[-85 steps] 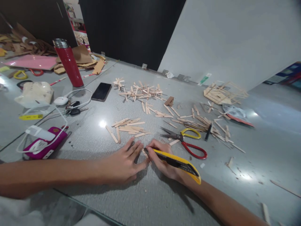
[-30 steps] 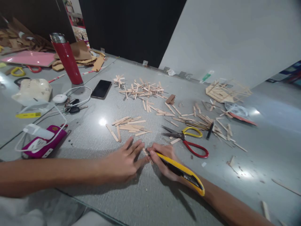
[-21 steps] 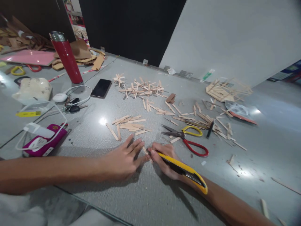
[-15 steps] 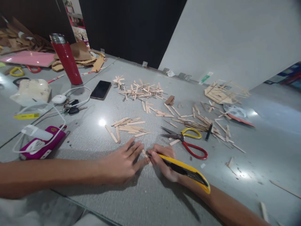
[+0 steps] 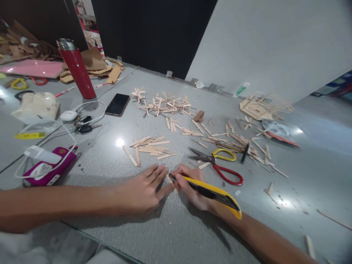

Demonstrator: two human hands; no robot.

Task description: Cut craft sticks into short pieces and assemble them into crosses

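A yellow and black utility knife (image 5: 211, 192) is held in my right hand (image 5: 192, 187), its tip at a small wooden stick (image 5: 169, 179) on the grey table. My left hand (image 5: 147, 190) lies palm down, fingers spread, with its thumb and fingertips against that stick. Part of the stick is hidden by my fingers. Just beyond my hands is a loose pile of wooden sticks (image 5: 152, 147). Scissors (image 5: 213, 158) with one yellow and one red handle lie open to the right of the pile.
Stick clusters (image 5: 167, 105) and more loose sticks spread across the table (image 5: 123, 234). A phone (image 5: 117, 105), red bottle (image 5: 77, 71), mouse (image 5: 68, 116) and purple device (image 5: 56, 168) with cables stand or lie left. A stick frame (image 5: 255, 107) sits back right.
The knife and my right hand have shifted slightly left and up, the tip moving along the stick. My left hand has stayed nearly in place.
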